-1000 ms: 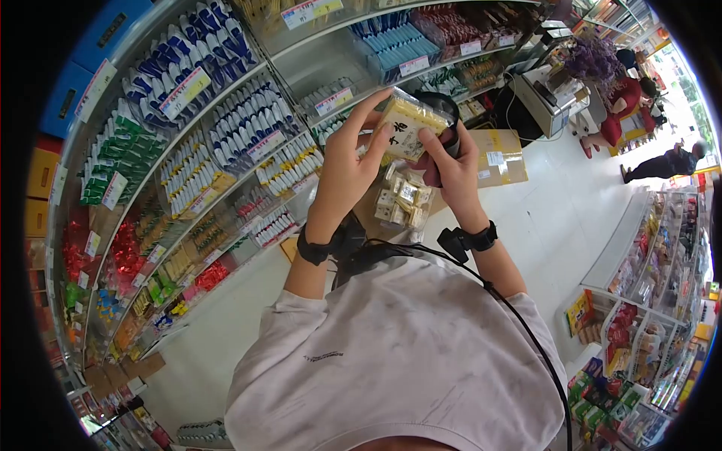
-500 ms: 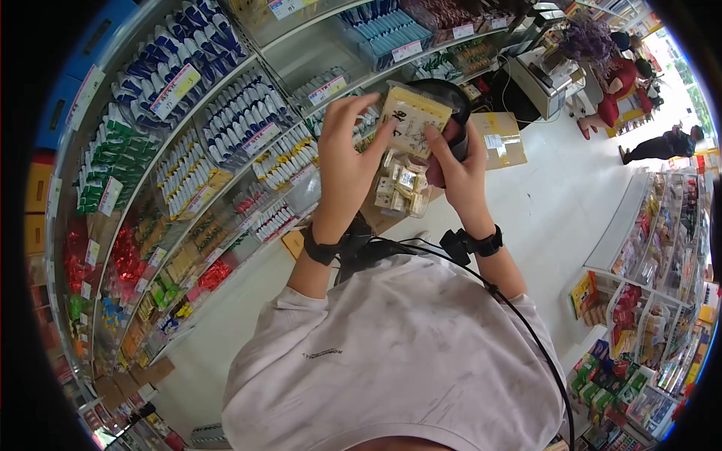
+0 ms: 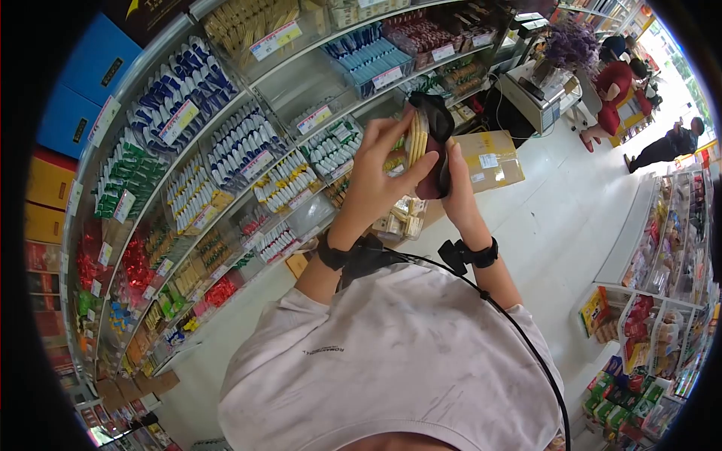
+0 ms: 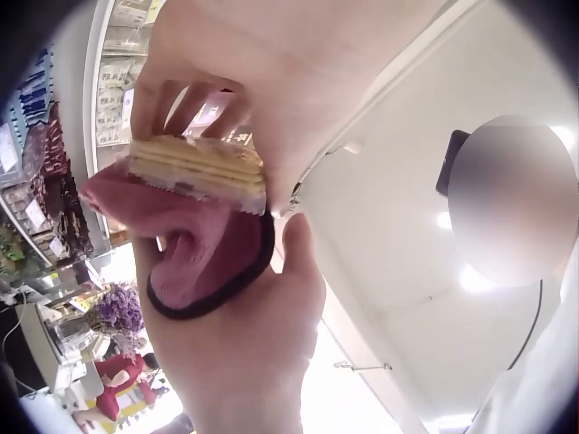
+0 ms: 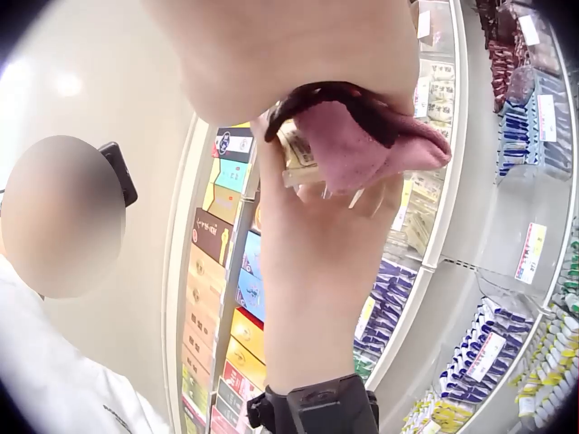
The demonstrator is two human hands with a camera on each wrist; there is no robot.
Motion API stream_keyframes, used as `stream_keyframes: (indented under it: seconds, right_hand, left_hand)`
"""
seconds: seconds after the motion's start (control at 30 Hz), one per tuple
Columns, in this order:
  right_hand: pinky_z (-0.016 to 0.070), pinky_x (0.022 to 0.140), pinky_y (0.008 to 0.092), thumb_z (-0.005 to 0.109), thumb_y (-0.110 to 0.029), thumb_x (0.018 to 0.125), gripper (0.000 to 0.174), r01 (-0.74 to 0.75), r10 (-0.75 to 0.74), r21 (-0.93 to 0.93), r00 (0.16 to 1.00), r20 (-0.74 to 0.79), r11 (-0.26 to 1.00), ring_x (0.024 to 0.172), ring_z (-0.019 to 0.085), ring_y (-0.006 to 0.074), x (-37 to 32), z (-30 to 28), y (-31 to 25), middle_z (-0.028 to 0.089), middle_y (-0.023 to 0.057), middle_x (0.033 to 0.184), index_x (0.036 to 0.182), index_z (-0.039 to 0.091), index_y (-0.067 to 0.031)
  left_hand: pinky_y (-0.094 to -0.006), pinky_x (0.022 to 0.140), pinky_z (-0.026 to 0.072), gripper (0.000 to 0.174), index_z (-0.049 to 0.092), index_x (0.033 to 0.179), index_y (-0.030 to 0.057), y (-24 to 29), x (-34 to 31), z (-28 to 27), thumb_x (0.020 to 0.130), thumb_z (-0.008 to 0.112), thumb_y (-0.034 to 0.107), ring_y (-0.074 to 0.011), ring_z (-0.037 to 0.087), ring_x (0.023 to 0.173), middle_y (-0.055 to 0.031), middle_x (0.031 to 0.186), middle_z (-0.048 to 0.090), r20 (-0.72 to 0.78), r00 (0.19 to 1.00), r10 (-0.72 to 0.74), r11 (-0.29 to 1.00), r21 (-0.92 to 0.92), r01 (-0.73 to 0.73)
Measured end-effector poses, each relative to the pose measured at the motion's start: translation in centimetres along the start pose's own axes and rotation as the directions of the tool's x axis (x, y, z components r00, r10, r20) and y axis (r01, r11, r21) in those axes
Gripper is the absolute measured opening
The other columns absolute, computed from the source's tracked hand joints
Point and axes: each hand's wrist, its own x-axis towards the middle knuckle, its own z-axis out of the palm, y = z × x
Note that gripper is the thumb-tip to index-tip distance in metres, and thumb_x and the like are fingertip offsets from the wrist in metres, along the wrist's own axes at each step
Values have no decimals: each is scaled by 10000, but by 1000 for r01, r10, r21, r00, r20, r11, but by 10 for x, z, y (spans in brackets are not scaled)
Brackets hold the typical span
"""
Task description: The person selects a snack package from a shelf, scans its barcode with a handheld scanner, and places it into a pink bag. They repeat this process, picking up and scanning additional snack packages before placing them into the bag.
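My left hand (image 3: 380, 165) grips a clear-wrapped pack of pale yellow biscuits (image 3: 418, 139), held edge-up in front of my chest so its stacked layers show. My right hand (image 3: 460, 192) holds a pink cloth with a black border (image 3: 432, 184) against the pack's right side. In the left wrist view the pack (image 4: 199, 172) lies along the folded pink cloth (image 4: 194, 231), with the right hand (image 4: 244, 348) beneath. The right wrist view shows the cloth (image 5: 362, 154) bunched in my right hand (image 5: 298, 54), partly covering the pack (image 5: 297, 161).
Similar wrapped packs (image 3: 402, 222) sit in a carton below my hands. Curved shelves with bins of wrapped snacks (image 3: 241, 128) stand to the left. A taped cardboard box (image 3: 489, 161) lies right of my hands. Display racks (image 3: 654, 286) and people (image 3: 613, 94) are farther right.
The pack has turned from its printed face toward the head camera to edge-on. My left fingers, looser half a second ago, now grip it, and the black-edged cloth has risen behind it.
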Motion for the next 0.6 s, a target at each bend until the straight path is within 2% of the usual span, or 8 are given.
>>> stream_keyframes:
  seconds: [0.1, 0.17, 0.2, 0.23, 0.33, 0.43, 0.53, 0.6]
  right_hand:
    - [488, 952, 289, 508, -321, 1070, 616, -59, 59, 24, 998, -14, 998, 1120, 598, 140, -3, -14, -5, 598, 84, 1295, 1560, 330, 8]
    - [494, 961, 288, 667, -172, 988, 573, -141, 143, -55, 989, 29, 989, 1136, 602, 129, -8, -23, -19, 617, 89, 1293, 1481, 440, 10]
    - [498, 960, 289, 670, -161, 985, 533, -172, 174, -35, 984, 46, 984, 1136, 604, 125, -8, -29, -20, 624, 88, 1286, 1449, 469, 9]
    - [502, 958, 290, 673, -151, 982, 493, -206, 206, -14, 976, 63, 979, 1136, 607, 121, -8, -34, -21, 631, 86, 1279, 1416, 499, 7]
    - [532, 923, 296, 661, -145, 999, 365, -211, 215, 183, 977, -1, 960, 1065, 650, 125, -8, -42, -23, 674, 65, 1170, 1319, 562, 0]
    - [558, 846, 298, 654, -163, 1014, 329, -166, 216, 453, 975, -60, 876, 943, 688, 148, -6, -48, -18, 690, 65, 1091, 1294, 578, -7]
    - [548, 756, 275, 668, -163, 1003, 331, -243, 300, 439, 952, -65, 865, 861, 679, 131, -14, -43, -40, 694, 64, 1025, 1285, 578, -15]
    - [513, 672, 250, 684, -174, 992, 364, -185, 188, 198, 982, 1, 963, 764, 646, 108, -13, -53, -30, 681, 43, 931, 1298, 566, -17]
  left_hand:
    - [-309, 933, 504, 446, 633, 1302, -21, -8, 5, 4, 945, 738, 224, -179, 639, 1061, -88, 1155, 642, 52, 991, 126, 977, 165, -133]
    - [-289, 924, 491, 392, 646, 1251, -33, -2, 7, 2, 986, 690, 252, -151, 637, 1036, -79, 1116, 672, 39, 999, 4, 997, 76, -7]
    - [-279, 919, 485, 376, 652, 1225, -39, 0, 8, 2, 1006, 666, 266, -137, 636, 1024, -74, 1097, 688, 35, 998, -59, 998, 32, 58]
    - [-305, 783, 528, 331, 650, 1157, -40, -7, 8, 6, 1023, 623, 262, -157, 661, 885, -58, 932, 695, -5, 1000, -29, 997, -74, 29]
    - [-250, 718, 518, 331, 661, 1156, -30, 6, 7, -1, 1033, 610, 274, -106, 645, 892, -43, 971, 693, 73, 964, -254, 936, -233, 264]
    - [-225, 716, 533, 281, 680, 1136, -30, 6, 10, 14, 979, 697, 203, -66, 636, 866, -28, 986, 687, 30, 992, -118, 954, -273, 122]
    - [-241, 747, 552, 287, 684, 1126, -47, 11, 11, 23, 936, 749, 158, -64, 637, 882, -21, 975, 674, 25, 992, -123, 965, -230, 125]
    - [-246, 752, 555, 300, 686, 1120, -54, 15, 12, 27, 918, 771, 152, -68, 637, 890, -13, 951, 659, 41, 985, -168, 958, -231, 173]
